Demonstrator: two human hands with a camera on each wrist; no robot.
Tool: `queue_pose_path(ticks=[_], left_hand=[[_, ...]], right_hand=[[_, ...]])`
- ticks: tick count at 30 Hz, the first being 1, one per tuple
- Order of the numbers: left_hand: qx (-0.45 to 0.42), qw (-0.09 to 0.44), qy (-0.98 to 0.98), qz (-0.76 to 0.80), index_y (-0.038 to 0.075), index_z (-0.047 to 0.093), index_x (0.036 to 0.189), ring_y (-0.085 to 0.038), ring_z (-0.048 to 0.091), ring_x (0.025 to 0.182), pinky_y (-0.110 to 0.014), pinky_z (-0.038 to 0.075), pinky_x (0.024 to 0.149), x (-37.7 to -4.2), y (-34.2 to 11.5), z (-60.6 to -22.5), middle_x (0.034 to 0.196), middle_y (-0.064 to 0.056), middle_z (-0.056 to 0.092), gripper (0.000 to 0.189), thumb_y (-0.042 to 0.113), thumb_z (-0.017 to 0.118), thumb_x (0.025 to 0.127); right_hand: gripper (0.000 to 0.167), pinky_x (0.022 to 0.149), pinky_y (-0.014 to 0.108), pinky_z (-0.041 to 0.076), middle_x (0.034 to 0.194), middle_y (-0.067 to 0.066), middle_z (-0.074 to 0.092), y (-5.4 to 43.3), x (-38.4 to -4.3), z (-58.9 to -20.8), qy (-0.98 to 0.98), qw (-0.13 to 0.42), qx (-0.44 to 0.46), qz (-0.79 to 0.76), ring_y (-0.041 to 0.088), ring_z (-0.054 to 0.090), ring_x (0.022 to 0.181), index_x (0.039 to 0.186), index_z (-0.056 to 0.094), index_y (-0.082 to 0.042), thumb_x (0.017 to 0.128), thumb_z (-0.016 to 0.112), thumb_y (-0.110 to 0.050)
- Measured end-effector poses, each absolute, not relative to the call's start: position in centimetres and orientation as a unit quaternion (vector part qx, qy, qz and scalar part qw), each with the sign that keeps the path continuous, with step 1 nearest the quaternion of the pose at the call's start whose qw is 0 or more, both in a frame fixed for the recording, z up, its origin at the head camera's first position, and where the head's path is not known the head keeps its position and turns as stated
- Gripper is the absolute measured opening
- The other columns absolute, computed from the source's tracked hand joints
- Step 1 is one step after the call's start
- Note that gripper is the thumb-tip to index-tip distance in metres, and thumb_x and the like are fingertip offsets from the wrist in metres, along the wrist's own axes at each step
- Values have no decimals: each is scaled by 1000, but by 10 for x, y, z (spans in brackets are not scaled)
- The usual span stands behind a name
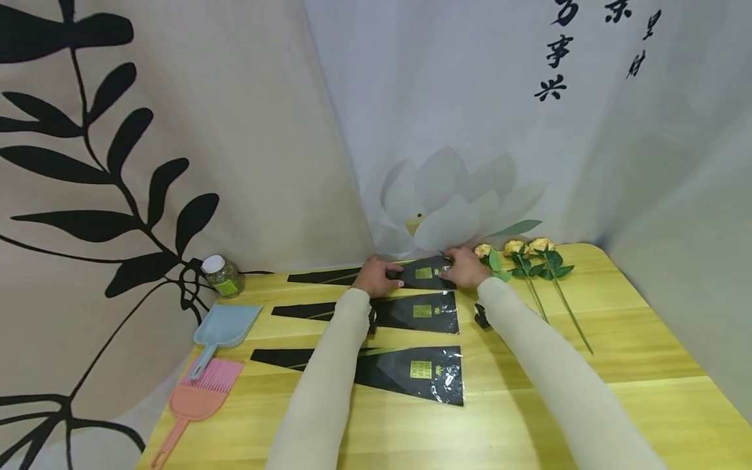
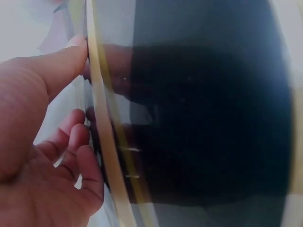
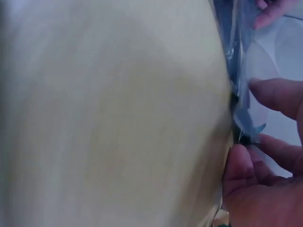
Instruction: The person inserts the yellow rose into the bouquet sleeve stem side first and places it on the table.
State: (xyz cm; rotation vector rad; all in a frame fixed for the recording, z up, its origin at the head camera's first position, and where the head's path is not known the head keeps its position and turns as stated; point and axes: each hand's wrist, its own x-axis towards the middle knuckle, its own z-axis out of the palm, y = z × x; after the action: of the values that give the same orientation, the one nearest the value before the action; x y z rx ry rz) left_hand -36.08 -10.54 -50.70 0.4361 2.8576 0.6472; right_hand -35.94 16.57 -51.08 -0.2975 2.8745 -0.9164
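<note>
Three black tapered flower sleeves with gold labels lie across the table, one behind another. Both hands are at the far flower sleeve (image 1: 424, 273). My left hand (image 1: 377, 277) holds it near mid-length; in the left wrist view, the thumb and curled fingers (image 2: 90, 175) meet its gold-lined edge. At the wide end my right hand (image 1: 466, 267) pinches the clear film rim, and the right wrist view shows fingertips (image 3: 239, 163) at the crumpled film. Nearer me are the middle flower sleeve (image 1: 437, 312) and the front flower sleeve (image 1: 405, 375), the latter partly hidden behind my left forearm.
Several yellow artificial roses (image 1: 540, 246) lie right of my right hand, stems towards me. A lidded jar (image 1: 224, 277), a blue dustpan (image 1: 229, 324) and a pink brush (image 1: 196, 398) are along the left edge. A curtain (image 1: 470, 130) hangs behind the wooden table (image 1: 646, 405).
</note>
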Motion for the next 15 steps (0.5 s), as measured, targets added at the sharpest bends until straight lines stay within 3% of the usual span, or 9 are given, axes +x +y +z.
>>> queue_pose_path(ticks=[10,15], left_hand=[[158,76,958,227,28,71,141,-37,53,137,-51,44,119,-360,-106,-511,143,-13,64,43,38,76,99],[153,82,957,234,29,70,141,-35,53,135,-51,44,118,-361,-109,-514,142,-13,61,43,38,76,99]], right_hand=[[72,112,62,49,148,29,57,169,-354,-505,923,60,-72,-374,47,57,134,154,48,5,98,75,-33],[63,103,55,55,131,27,66,168,-347,-499,900,55,-56,-429,41,66,117,152,49,6,102,71,-26]])
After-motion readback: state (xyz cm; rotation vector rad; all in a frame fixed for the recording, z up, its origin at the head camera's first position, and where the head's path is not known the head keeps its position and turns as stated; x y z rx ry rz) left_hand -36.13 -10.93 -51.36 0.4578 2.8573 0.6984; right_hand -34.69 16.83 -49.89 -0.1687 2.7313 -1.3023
